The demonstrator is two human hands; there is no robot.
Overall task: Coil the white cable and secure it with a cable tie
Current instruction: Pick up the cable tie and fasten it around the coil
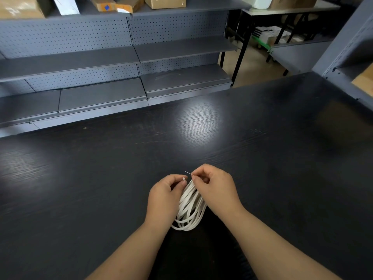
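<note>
Cable (189, 207): coiled, near side of table (101, 178). L hand (164, 197) pinches cable tie (184, 178) head; R hand (216, 188) pinches tail. Step: tying. Next, prob.: thread tail, cinch.

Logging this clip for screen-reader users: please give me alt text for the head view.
Two bare hands hold a coiled white cable at a dark table: the left hand grips the top of the coil while the right hand pinches the thin tail of a cable tie just above it. Grey pegboard shelving with cardboard boxes stands behind.
</note>
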